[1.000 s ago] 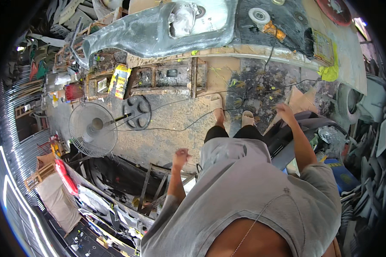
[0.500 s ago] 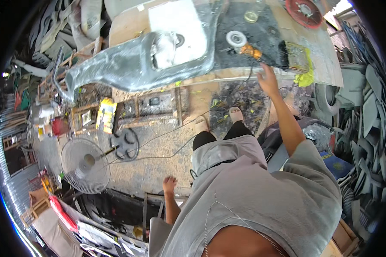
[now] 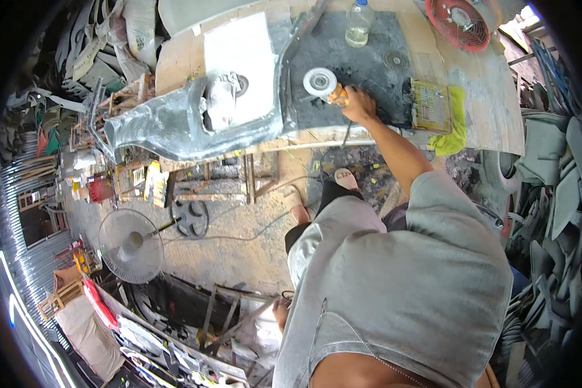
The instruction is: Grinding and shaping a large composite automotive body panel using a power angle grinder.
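My right hand [image 3: 359, 105] is closed round the orange body of an angle grinder [image 3: 337, 95], which rests on the dark mat of the workbench. Its round white disc [image 3: 320, 81] points away to the left, and a cord hangs over the bench's front edge. My left hand [image 3: 280, 312] hangs low at my side, partly covered by my shirt, its fingers not clear. Left of the grinder lies a large grey moulded panel [image 3: 168, 116] with an opening, a crumpled white cloth [image 3: 223, 100] showing in it.
A clear bottle with a blue cap [image 3: 358, 26] stands beyond the grinder. To the right lie a worn yellow tin [image 3: 431, 105] and a lime-green cloth [image 3: 456, 126]. A red round fan [image 3: 459, 22] sits at the far right; a standing fan [image 3: 131, 246] is on the floor.
My right hand has reached forward and left and taken hold of the angle grinder. My left hand has drawn back closer to my body. The whole view has shifted.
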The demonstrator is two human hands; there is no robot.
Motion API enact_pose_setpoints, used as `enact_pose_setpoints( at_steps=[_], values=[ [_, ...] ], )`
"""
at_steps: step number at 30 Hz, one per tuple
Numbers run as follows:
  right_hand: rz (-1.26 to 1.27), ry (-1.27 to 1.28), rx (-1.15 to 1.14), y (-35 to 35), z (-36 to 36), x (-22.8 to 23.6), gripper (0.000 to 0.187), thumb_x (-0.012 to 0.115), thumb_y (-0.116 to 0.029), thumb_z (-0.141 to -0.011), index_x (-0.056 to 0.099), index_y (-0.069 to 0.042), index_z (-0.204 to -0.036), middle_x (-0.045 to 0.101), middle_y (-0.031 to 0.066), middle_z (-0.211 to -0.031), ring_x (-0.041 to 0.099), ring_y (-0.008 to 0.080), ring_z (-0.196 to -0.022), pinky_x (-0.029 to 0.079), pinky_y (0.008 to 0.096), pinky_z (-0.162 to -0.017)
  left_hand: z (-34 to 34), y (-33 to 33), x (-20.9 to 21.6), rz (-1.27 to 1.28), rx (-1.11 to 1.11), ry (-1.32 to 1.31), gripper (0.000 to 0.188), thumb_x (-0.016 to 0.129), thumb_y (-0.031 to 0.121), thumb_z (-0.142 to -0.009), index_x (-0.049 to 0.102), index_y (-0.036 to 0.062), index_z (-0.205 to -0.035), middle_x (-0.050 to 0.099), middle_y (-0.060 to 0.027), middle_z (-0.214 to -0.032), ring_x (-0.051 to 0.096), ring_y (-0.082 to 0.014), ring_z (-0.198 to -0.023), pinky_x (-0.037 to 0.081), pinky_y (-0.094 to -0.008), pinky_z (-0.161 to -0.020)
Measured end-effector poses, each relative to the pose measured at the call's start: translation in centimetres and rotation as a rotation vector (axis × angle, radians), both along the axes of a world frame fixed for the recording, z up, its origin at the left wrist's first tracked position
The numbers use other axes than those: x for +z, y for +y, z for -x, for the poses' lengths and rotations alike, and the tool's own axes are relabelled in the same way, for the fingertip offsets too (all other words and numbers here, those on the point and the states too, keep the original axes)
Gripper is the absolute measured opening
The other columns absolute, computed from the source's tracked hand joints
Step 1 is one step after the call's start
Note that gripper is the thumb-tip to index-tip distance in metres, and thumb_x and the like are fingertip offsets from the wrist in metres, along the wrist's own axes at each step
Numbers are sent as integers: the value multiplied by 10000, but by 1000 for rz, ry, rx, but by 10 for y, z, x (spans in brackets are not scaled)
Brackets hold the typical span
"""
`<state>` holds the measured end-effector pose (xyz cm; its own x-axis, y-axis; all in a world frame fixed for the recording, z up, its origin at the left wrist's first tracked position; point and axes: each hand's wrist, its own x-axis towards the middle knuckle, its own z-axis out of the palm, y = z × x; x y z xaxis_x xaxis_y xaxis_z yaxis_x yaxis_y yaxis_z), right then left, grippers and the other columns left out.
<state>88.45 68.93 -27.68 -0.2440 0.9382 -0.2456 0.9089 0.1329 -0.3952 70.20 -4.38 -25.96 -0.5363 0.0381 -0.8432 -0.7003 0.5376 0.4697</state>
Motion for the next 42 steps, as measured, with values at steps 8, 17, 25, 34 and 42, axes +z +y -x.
enact_pose_setpoints(
  at_steps=[8,17,25,34,42],
  values=[
    [183,672,136,-34,-62,61,595,815,-151,-634,610,-21,-1178,713,114,-1033,675,255,-948,511,382,-842,-34,118,67,110,-551,475,242,589,182,-965,634,-18,-835,577,-17,-692,509,-117,-653,419,-286,-586],
    [522,1537,275,-96,-60,142,673,820,-207,-603,593,-28,-1210,654,77,-1092,625,197,-981,497,355,-893,-57,451,176,-711,-1152,903,778,846,209,-763,464,-12,-1403,603,-191,-1298,591,-279,-1181,453,-372,-1033],
    [325,1596,497,-183,-48,235,722,798,-368,-611,560,-58,-1218,523,120,-1222,469,229,-1205,435,392,-965,-95,451,195,-1023,-1134,510,493,793,114,-641,624,-25,-1083,703,-121,-962,677,-190,-885,535,-345,-809],
    [269,1498,-237,-291,13,223,482,768,51,-765,556,27,-1197,651,127,-1164,655,146,-876,553,281,-755,-69,377,177,-759,-1021,1270,562,783,172,-672,534,-38,-1130,607,-215,-867,611,-419,-776,491,-489,-658],
    [-121,1275,-71,-318,22,240,466,759,89,-735,563,18,-1152,665,110,-1025,651,148,-836,545,254,-715,-40,302,106,-1143,-541,849,144,540,-55,-844,632,36,-908,665,-116,-927,632,-190,-748,510,-292,-649]
  ],
)
